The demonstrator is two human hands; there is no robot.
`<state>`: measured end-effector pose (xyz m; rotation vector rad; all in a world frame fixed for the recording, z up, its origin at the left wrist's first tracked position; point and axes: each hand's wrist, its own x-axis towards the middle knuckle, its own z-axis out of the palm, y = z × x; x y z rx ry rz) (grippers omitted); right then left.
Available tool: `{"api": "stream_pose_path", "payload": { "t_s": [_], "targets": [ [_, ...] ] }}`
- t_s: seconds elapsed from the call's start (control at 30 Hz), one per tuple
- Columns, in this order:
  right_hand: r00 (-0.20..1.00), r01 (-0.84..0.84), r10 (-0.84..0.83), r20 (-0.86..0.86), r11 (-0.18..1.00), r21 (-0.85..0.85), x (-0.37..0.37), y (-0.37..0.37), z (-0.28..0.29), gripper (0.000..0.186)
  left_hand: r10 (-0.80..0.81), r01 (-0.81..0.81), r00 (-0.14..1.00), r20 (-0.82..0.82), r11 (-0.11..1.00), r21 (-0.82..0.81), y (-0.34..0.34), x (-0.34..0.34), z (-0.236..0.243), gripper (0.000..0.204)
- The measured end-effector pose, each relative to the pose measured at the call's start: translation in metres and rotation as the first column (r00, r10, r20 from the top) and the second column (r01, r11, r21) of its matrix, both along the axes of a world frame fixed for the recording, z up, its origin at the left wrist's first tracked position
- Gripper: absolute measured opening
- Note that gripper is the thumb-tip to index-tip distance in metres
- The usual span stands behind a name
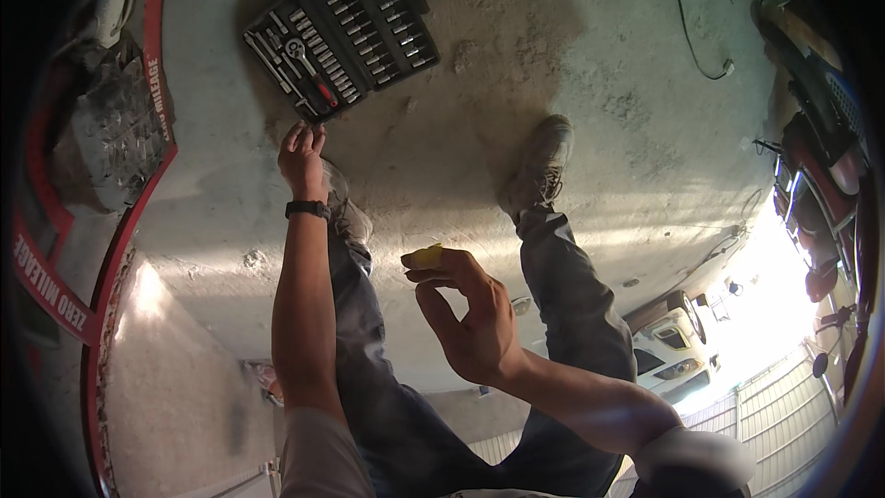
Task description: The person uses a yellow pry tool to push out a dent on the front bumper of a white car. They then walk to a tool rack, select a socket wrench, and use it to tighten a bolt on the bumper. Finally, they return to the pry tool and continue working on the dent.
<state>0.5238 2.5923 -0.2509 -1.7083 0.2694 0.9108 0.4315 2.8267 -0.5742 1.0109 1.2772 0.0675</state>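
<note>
An unfolded black socket set case (pixel 364 92) lies on the floor at the upper left, holding rows of silver sockets and bits. A ratchet (pixel 297 51) with a red-ended handle sits in its nearer half. My left hand (pixel 302 164) is at the case's near corner, fingers bent with their tips at its edge; the exact grip is partly hidden. Farther right and nearer to me, my right hand (pixel 475 318) hangs in the air, thumb and fingers curved with a gap between them. A yellow wrap (pixel 426 256) goes round one of its fingers. I see nothing held there.
My shoes (pixel 546 161) stand apart on the stained concrete floor (pixel 479 65). Along the left runs a red-edged stand (pixel 159 157) with lettering. A dark cable (pixel 687 28) lies at the upper right, and a red motorcycle (pixel 820 166) is at the right edge. A white vehicle (pixel 668 350) stands beyond.
</note>
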Motion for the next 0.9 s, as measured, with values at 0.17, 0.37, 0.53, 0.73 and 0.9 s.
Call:
{"api": "stream_pose_path", "payload": {
  "t_s": [0.17, 0.37, 0.53, 0.73, 0.9],
  "targets": [
    [1.0, -0.007, 0.007, 0.017, 1.0, 0.006, -0.001, 0.0, -0.002, 0.03, -0.391, 0.571, 0.814, -0.429, 0.671, 0.473, -0.007, 0.006, 0.0, 0.027],
    [0.999, -0.028, 0.027, 0.032, 1.0, 0.01, -0.003, 0.0, -0.003, 0.029, -0.393, 0.662, 0.745, -0.54, 0.538, 0.522, -0.01, 0.023, 0.014, 0.023],
    [0.999, -0.002, 0.002, 0.038, 1.0, -0.001, -0.004, 0.002, -0.003, 0.029, -0.395, 0.647, 0.761, -0.515, 0.52, 0.558, -0.008, 0.017, 0.008, 0.022],
    [0.997, -0.025, 0.024, -0.067, 1.0, -0.008, 0.003, 0.001, 0.001, 0.022, -0.375, 0.582, 0.807, -0.457, 0.634, 0.509, -0.001, 0.006, -0.002, 0.023],
    [0.999, -0.023, 0.023, -0.026, 1.0, -0.007, 0.003, 0.002, 0.001, 0.028, -0.528, 0.781, 0.585, -0.616, 0.164, 0.602, 0.005, 0.009, 0.007, 0.02]
  ]
}}
